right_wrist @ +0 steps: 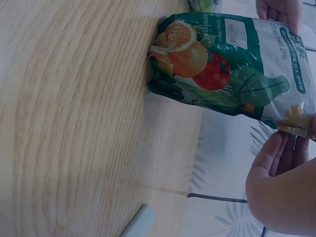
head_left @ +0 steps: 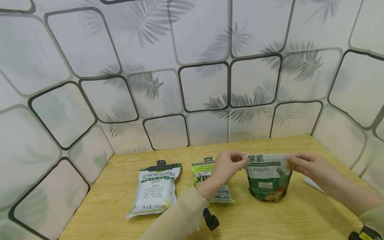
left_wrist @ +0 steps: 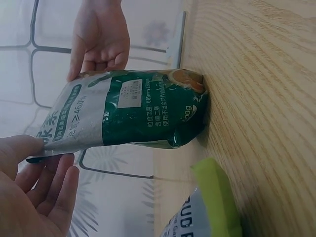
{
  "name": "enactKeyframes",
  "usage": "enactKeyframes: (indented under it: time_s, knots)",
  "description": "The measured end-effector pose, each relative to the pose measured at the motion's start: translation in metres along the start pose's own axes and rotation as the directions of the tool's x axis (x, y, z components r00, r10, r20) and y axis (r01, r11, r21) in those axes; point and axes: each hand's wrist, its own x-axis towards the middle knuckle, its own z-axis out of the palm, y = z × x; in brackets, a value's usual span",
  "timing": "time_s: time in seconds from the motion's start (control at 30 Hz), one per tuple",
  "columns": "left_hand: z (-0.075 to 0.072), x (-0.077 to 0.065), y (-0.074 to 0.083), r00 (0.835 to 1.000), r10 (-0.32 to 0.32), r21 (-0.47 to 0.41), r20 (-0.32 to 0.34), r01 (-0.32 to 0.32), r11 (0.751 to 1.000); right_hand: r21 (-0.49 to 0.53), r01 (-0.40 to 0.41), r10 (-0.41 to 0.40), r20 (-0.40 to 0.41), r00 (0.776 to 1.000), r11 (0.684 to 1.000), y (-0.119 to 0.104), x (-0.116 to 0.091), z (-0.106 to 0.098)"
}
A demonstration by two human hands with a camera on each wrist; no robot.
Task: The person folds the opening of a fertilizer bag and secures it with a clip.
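Observation:
A green and white fertilizer bag, printed with fruit and vegetables, stands upright on the table. My left hand pinches its top left corner between thumb and fingers. At the opposite top corner, my right hand pinches the edge in the same way. The top edge is drawn out flat between both hands. From the left wrist view, the bag's base touches the wood. Oranges and a tomato show on its front in the right wrist view.
Left of it lies a yellow-green bag with a clip on top, partly behind my left arm. Farther left lies a white fertilizer bag with a black clip. A pale flat object lies by my right forearm. Patterned cloth surrounds the table.

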Motion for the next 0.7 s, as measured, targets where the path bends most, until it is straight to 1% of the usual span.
enactKeyframes:
  time_s: [0.13,0.3,0.7]
  knots:
    - [0.0001,0.0003,-0.0003,1.0,0.011,0.007,-0.01,-0.011,1.0,-0.001,-0.004,0.004,-0.007,1.0,1.0,0.0003,0.0012,-0.0002]
    - [0.0017,0.0008,-0.0032,0.999,0.023,-0.005,-0.025,-0.023,1.0,0.056,-0.019,0.019,0.002,1.0,0.998,0.0004,0.0016,0.0011]
    - [0.0029,0.002,-0.0039,0.997,0.041,0.024,-0.06,-0.039,0.999,0.079,0.005,-0.004,-0.017,1.0,0.997,-0.0031,0.0012,0.0051]
